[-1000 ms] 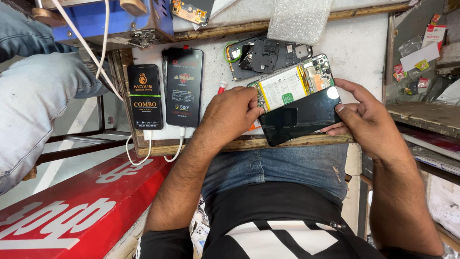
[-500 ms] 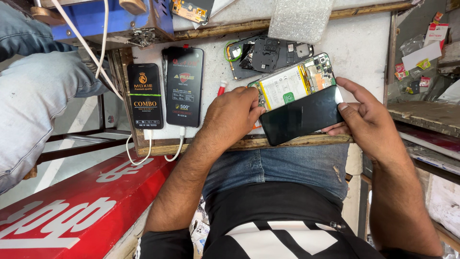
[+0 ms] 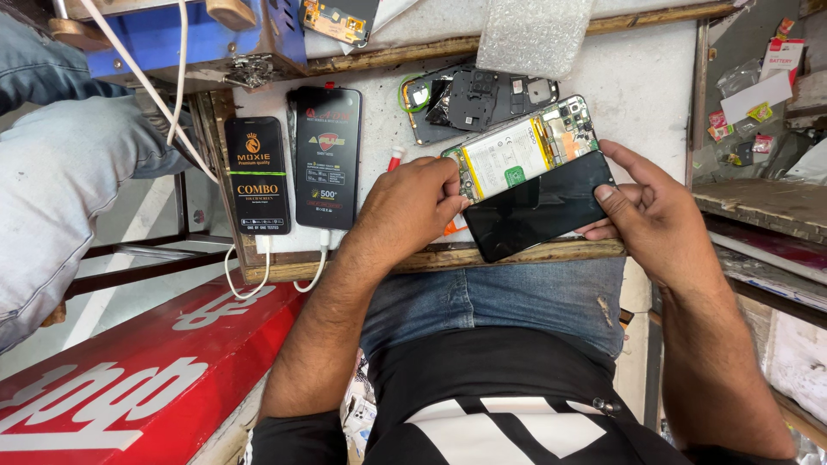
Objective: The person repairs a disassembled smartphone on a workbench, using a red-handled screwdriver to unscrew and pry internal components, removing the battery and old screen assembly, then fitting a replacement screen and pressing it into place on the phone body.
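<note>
The opened phone [image 3: 525,155] lies at the table's [image 3: 655,95] near edge, its long axis slanting from lower left to upper right, white battery and circuitry exposed. A glossy black screen [image 3: 538,207] overlaps its lower side along the same slant. The left hand [image 3: 409,207] pinches the phone's lower-left end with curled fingers, and the right hand [image 3: 659,207] grips the screen's right end, thumb on the glass.

On the white worktop [image 3: 655,86] I see the opened phone with exposed battery [image 3: 517,151]; the black glass screen panel [image 3: 538,209] overlaps its near edge; two flat black boxes [image 3: 293,168] lie left, the dismantled black back cover [image 3: 478,99] behind.
</note>
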Demonstrator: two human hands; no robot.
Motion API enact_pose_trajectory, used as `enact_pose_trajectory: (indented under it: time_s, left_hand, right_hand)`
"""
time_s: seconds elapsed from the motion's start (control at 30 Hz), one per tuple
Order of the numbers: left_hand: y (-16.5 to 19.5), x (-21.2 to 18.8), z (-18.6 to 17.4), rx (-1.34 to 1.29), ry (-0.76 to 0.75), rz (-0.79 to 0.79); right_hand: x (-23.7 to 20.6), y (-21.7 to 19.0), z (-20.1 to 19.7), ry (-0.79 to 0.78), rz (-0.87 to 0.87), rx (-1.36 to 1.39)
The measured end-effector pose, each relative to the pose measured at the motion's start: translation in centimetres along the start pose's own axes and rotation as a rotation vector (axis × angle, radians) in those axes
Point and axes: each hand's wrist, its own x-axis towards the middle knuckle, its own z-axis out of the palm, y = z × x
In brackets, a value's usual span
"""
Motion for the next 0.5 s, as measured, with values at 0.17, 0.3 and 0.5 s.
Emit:
enact_pose_trajectory:
  time_s: [0.17, 0.3, 0.5]
  left_hand:
    - [-0.06, 0.04, -0.21, -0.024, -0.013, -0.022]
    - [-0.07, 0.12, 0.05, -0.008, 0.007, -0.017]
    - [-0.17, 0.31, 0.62, 0.016, 0.038, -0.001]
  right_hand:
    - [-0.10, -0.04, 0.26, 0.032, 0.014, -0.011]
    - [-0.26, 0.12, 0.35, 0.048, 0.008, 0.000]
    - [0.02, 0.78, 0.33, 0.085, -0.007, 0.028]
